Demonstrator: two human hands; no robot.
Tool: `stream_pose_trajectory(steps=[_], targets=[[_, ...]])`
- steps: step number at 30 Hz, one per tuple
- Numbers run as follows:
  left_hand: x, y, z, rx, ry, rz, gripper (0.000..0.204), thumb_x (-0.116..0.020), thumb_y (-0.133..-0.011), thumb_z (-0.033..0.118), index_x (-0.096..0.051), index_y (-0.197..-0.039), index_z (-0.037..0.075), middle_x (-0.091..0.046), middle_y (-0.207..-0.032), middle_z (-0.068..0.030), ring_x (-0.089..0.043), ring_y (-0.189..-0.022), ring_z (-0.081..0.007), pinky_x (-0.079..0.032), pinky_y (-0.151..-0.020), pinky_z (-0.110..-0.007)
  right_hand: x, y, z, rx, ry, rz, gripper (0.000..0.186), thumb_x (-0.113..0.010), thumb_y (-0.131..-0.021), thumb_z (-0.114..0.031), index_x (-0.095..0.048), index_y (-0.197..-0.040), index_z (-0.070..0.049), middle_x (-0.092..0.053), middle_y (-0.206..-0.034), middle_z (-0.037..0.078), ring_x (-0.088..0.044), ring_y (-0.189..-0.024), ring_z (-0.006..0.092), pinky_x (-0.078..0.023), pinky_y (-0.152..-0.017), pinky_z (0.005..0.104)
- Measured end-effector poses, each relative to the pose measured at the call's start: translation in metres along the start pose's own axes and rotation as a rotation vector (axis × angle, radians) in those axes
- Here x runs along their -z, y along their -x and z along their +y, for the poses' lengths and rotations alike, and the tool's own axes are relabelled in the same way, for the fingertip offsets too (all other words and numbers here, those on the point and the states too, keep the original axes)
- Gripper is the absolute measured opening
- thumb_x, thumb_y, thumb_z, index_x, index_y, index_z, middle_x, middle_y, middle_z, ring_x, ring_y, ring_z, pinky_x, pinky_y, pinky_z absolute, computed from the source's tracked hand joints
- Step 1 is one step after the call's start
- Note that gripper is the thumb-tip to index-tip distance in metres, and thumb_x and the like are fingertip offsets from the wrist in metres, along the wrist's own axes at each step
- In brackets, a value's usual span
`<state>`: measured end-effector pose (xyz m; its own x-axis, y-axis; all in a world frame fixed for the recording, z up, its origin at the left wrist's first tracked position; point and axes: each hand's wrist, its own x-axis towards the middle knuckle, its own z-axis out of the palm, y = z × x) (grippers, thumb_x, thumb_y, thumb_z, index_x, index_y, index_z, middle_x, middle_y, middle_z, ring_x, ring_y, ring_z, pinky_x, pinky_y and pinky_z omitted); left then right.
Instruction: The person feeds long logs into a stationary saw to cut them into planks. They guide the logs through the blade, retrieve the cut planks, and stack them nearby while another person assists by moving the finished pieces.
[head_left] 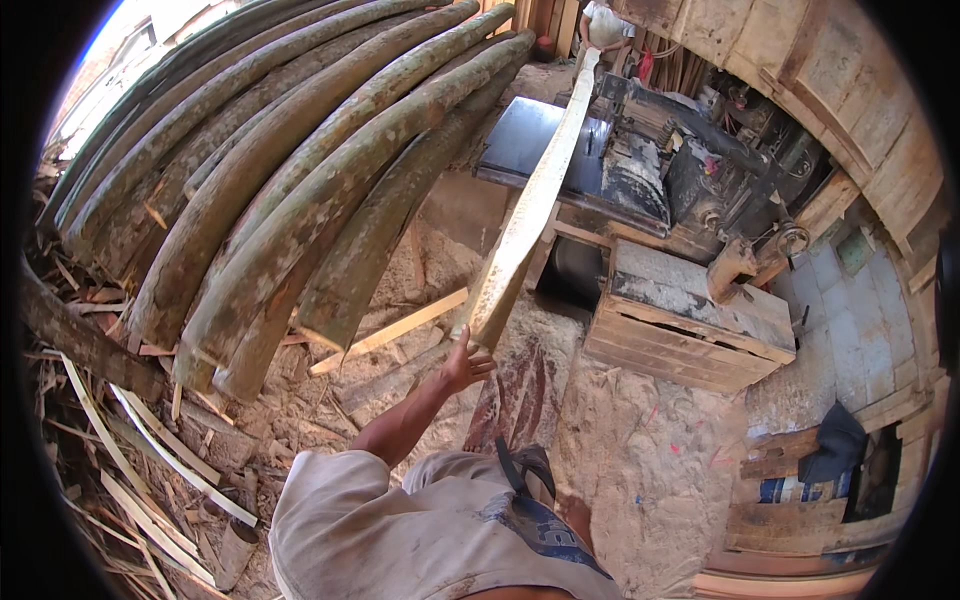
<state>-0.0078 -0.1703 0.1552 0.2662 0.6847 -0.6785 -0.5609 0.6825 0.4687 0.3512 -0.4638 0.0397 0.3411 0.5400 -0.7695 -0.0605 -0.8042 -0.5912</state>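
Observation:
My left hand grips the near end of a long, pale sawn timber, with bark along its underside. The timber slants away from me over the dark metal machine table to a co-worker at its far end. Cast-metal machinery, dusted with shavings, stands just right of the timber. My right hand is not in view.
Several bark-covered logs fill the left, with cut strips at lower left. A wooden box stands before the machine on the sawdust-covered floor. A plank wall lines the right.

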Motion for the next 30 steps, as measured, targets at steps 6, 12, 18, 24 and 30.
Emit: stream_pose_trajectory(steps=[6,12,18,24,30], targets=[[-0.022,-0.122,0.072,-0.284,-0.533,0.125,0.082,-0.043,-0.085,0.072,-0.055,-0.13,0.003,-0.058,-0.125,-0.0187,-0.052,-0.119,-0.0312,-0.038,-0.102,-0.042,-0.031,-0.084,-0.042,-0.047,0.348,-0.203,0.024,-0.056,-0.089,-0.022,-0.061,-0.105,-0.005,-0.065,-0.085,0.008,-0.062,-0.07,0.0183,-0.051,-0.055,0.032],[0.05,-0.214,-0.003,-0.185,-0.941,0.402,0.07,-0.047,-0.088,0.061,-0.062,-0.115,-0.002,-0.068,-0.099,-0.0183,-0.066,-0.089,-0.0251,-0.05,-0.081,-0.035,0.01,-0.25,-0.149,0.183,0.723,-0.306,0.016,-0.053,-0.088,-0.015,-0.062,-0.097,-0.005,-0.065,-0.082,0.009,-0.062,-0.071,0.0205,-0.051,-0.059,0.0337],[0.024,-0.177,-0.038,-0.1,-0.911,0.593,0.053,-0.053,-0.088,0.054,-0.066,-0.115,0.011,-0.065,-0.113,-0.0165,-0.061,-0.108,-0.0286,-0.045,-0.094,-0.037,0.066,-0.42,-0.427,0.605,0.688,0.203,0.035,-0.044,-0.093,-0.034,-0.062,-0.091,-0.004,-0.062,-0.081,0.018,-0.061,-0.077,0.0326,-0.05,-0.065,0.0416],[0.001,-0.188,-0.006,-0.007,-0.789,0.513,0.056,-0.056,-0.089,0.049,-0.057,-0.127,0.009,-0.067,-0.111,-0.0102,-0.064,-0.098,-0.0206,-0.051,-0.077,-0.035,-0.01,-0.339,-0.606,0.713,-0.177,-0.081,0.021,-0.053,-0.095,-0.029,-0.061,-0.102,-0.011,-0.06,-0.078,0.0,-0.058,-0.064,0.0101,-0.045,-0.048,0.0234],[-0.052,-0.206,0.049,-0.203,-0.739,0.397,0.058,-0.061,-0.089,0.042,-0.054,-0.127,-0.002,-0.067,-0.107,-0.0157,-0.065,-0.095,-0.0203,-0.052,-0.08,-0.031,-0.052,-0.372,-0.412,0.888,0.615,-0.063,0.023,-0.059,-0.088,-0.025,-0.066,-0.101,-0.008,-0.067,-0.083,0.008,-0.064,-0.062,0.0144,-0.05,-0.051,0.0295]])
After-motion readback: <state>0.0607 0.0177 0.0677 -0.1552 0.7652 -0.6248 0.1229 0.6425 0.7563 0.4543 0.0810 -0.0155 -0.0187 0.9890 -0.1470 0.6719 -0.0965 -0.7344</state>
